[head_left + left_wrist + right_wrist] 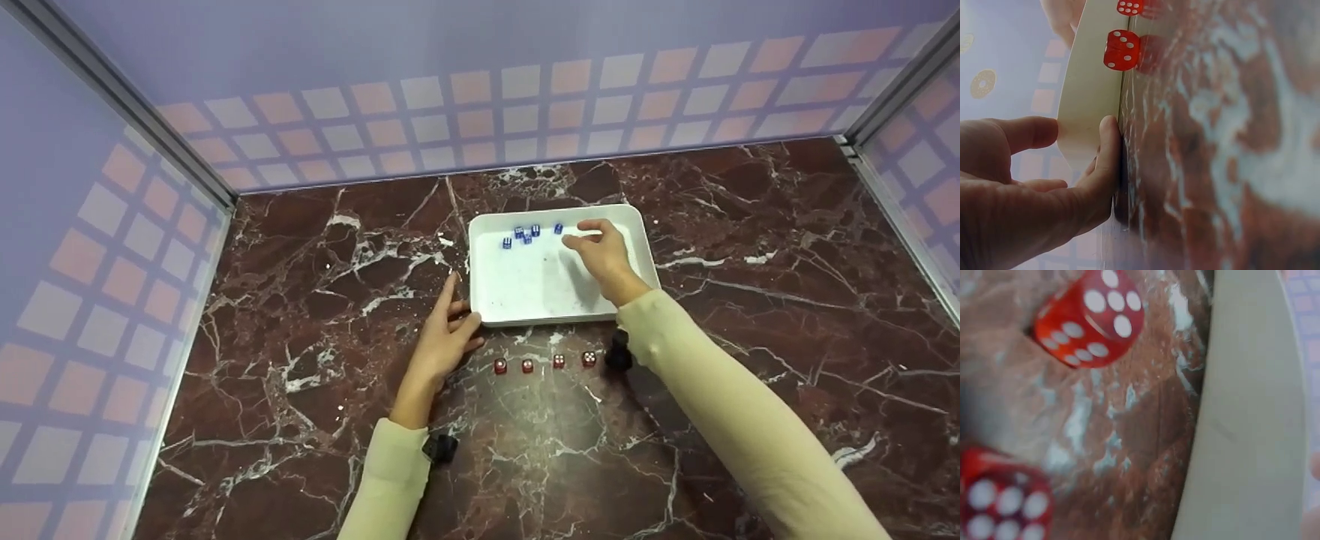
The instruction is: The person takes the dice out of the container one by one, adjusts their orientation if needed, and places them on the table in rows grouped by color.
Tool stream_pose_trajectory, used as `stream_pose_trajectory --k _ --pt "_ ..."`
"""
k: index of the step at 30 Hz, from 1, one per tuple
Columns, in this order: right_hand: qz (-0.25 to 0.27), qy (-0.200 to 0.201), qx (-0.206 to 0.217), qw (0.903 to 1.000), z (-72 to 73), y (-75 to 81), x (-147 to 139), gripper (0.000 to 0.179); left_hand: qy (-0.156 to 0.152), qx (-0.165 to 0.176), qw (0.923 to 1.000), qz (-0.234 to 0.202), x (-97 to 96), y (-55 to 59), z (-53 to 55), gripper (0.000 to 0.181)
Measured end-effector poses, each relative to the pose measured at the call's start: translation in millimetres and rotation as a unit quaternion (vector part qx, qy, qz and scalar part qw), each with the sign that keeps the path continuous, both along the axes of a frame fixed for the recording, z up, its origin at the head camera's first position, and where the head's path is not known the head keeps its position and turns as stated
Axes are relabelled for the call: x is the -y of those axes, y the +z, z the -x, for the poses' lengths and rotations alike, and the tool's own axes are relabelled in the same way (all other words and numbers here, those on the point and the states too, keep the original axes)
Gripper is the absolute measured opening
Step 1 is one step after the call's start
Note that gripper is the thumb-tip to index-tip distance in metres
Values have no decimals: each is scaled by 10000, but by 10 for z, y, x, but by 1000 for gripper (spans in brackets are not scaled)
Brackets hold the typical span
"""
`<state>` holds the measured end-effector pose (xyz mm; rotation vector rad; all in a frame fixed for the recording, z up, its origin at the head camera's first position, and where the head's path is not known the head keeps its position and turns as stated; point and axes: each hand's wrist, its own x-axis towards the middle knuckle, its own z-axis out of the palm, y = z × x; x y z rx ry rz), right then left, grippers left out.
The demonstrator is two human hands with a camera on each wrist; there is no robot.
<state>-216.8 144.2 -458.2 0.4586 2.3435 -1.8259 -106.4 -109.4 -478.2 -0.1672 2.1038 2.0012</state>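
Several blue dice lie inside a white rectangular tray, toward its far side. My right hand is over the tray's right half, thumb and forefinger apart beside the rightmost blue die; I see nothing between them. At the near left corner of the tray, my left hand touches the rim with its thumb. In the left wrist view, the fingers of that hand extend along the outside of the tray wall. Several red dice stand in a spaced row in front of the tray.
Dark red marbled tabletop surrounds the tray. Behind it rises a lilac panel with pink and white squares, and similar panels stand at both sides. Red dice, such as the five-pip die, sit close to the tray's near wall.
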Motion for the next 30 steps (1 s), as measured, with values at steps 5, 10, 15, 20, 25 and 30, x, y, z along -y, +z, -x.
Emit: stream_pose_trajectory --k 5,10,15,20,25,30 --pt "-181 -364 95 9991 78 -60 76 39 -12 -14 10000 71 -12 -20 -6 78" --pt "-79 -599 286 9978 145 -58 131 37 8 -38 10000 81 -16 -17 -1 75" --pt "42 -883 357 9954 199 -80 175 33 0 -29 10000 -23 -4 -28 4 76" --pt "-354 -1069 430 9927 240 -126 279 28 66 -1 10000 -61 32 -28 -4 76" --pt "-843 -1350 439 9863 256 -123 319 24 -52 -83 9999 -41 13 -17 -2 75" --pt "-1003 -1517 348 9827 277 -146 345 21 -78 -73 9999 -31 17 -31 -3 75"
